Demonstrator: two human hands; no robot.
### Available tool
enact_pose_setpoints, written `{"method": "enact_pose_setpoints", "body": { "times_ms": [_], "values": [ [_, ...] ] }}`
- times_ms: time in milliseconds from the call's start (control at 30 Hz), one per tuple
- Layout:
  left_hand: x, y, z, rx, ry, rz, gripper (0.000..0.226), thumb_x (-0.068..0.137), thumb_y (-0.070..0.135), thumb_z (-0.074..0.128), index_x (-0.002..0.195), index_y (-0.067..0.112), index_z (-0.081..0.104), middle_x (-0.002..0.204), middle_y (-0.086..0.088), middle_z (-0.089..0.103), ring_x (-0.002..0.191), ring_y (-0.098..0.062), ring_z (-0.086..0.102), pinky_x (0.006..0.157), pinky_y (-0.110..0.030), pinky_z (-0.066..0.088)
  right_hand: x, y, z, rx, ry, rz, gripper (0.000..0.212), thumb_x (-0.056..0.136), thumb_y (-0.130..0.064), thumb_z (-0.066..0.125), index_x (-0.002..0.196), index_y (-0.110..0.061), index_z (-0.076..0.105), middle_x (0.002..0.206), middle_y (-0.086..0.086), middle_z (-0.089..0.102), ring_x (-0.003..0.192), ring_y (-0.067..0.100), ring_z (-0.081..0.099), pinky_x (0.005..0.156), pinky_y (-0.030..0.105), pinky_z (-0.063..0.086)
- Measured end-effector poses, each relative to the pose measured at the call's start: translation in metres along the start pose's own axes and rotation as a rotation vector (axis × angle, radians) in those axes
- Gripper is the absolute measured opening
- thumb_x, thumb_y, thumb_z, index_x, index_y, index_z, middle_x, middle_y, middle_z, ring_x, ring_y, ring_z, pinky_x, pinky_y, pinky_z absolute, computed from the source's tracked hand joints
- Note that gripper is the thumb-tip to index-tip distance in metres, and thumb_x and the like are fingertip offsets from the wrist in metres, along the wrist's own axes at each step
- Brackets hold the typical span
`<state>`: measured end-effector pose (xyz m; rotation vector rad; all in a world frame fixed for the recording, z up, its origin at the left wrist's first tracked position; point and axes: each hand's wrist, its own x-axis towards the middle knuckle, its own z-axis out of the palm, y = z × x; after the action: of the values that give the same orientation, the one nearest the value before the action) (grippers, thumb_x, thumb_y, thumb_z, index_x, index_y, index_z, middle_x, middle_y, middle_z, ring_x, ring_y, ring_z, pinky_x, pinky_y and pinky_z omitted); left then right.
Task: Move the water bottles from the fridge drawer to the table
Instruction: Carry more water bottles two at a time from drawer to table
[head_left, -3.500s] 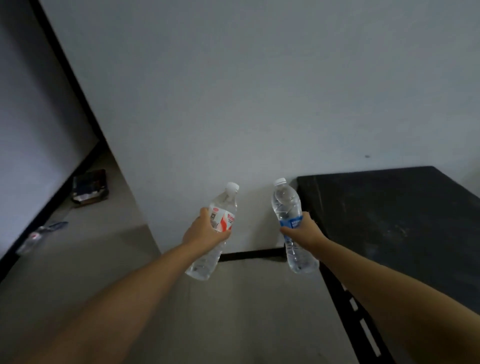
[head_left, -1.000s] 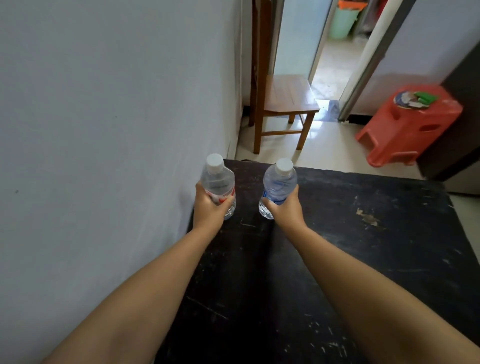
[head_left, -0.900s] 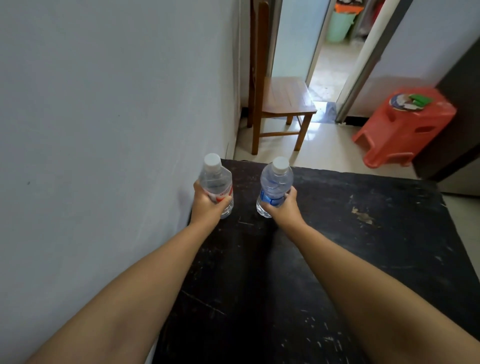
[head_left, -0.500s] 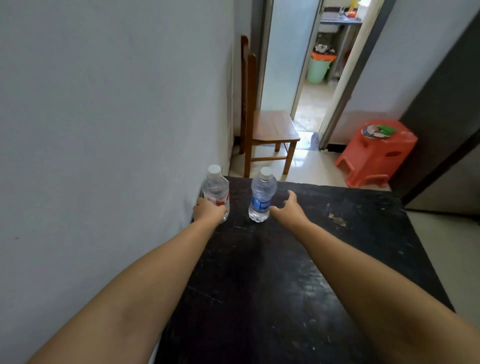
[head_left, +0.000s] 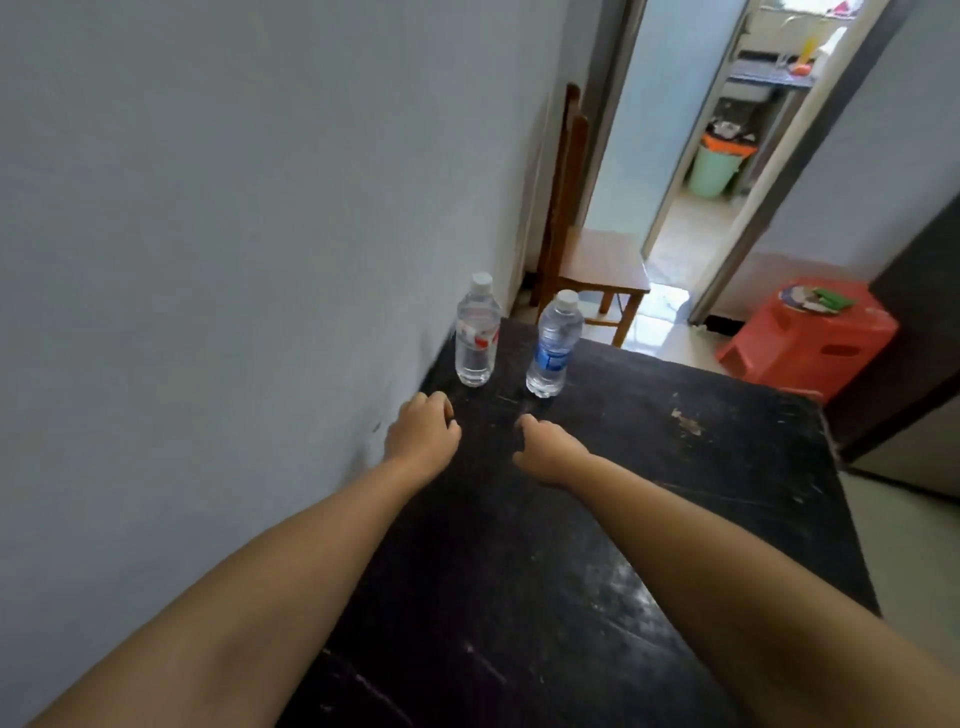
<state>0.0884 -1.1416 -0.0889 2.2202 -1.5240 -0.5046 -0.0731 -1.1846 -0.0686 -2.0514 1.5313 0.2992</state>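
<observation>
Nearest, the left hand (head_left: 423, 434) and right hand (head_left: 545, 449) hover over the black counter (head_left: 597, 519), each grip loosely curled and holding nothing. Just beyond them, the red-labelled bottle (head_left: 475, 332) and blue-labelled bottle (head_left: 555, 345) stand upright near the wall. These two look delivered; whether more wait in the fridge drawer isn't visible.

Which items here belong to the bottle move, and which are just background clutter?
Job:
red-label bottle, upright on the table
blue-label bottle, upright beside it
black table
left hand and right hand, both holding nothing

Lying about:
wooden chair
red plastic stool
green bin past the doorway
</observation>
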Motion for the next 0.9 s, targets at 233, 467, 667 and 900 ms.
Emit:
{"method": "enact_pose_setpoints", "body": {
  "times_ms": [233,467,667,900],
  "values": [
    [-0.124,-0.050,-0.010,0.038,0.108,-0.295,0.016,0.089,0.018,0.049,0.102,0.015,0.057,0.115,-0.008,0.053,0.107,-0.028,0.051,0.085,-0.038,0.044,-0.055,-0.037,0.044,-0.169,-0.061,-0.337,0.043,0.093,-0.026,0.052,0.132,-0.009,0.043,0.127,0.015,0.055,0.112,0.035,0.057,0.093,0.044,0.050],
    [-0.268,-0.091,-0.047,0.047,0.263,-0.539,0.024,0.089,0.020,0.049,0.112,0.015,0.056,0.120,-0.010,0.052,0.111,-0.029,0.051,0.091,-0.039,0.045,-0.130,-0.093,0.096,-0.346,-0.129,-0.643,0.042,0.096,-0.024,0.049,0.135,-0.009,0.041,0.128,0.015,0.056,0.112,0.034,0.057,0.090,0.039,0.050],
    [-0.398,-0.123,-0.081,0.032,0.460,-0.714,0.025,0.090,0.021,0.050,0.114,0.014,0.056,0.120,-0.010,0.053,0.113,-0.029,0.051,0.093,-0.038,0.045,-0.220,-0.155,0.144,-0.453,-0.148,-0.885,0.043,0.097,-0.022,0.043,0.139,-0.013,0.038,0.128,0.012,0.055,0.111,0.031,0.056,0.086,0.036,0.046],
    [-0.632,-0.145,-0.078,0.051,0.585,-1.010,0.026,0.093,0.025,0.050,0.117,0.015,0.054,0.123,-0.008,0.051,0.113,-0.026,0.051,0.093,-0.039,0.045,-0.394,-0.195,0.261,-0.604,-0.213,-1.175,0.034,0.097,-0.023,0.043,0.128,-0.012,0.050,0.128,0.011,0.056,0.115,0.029,0.056,0.091,0.035,0.045]
  ]
}}
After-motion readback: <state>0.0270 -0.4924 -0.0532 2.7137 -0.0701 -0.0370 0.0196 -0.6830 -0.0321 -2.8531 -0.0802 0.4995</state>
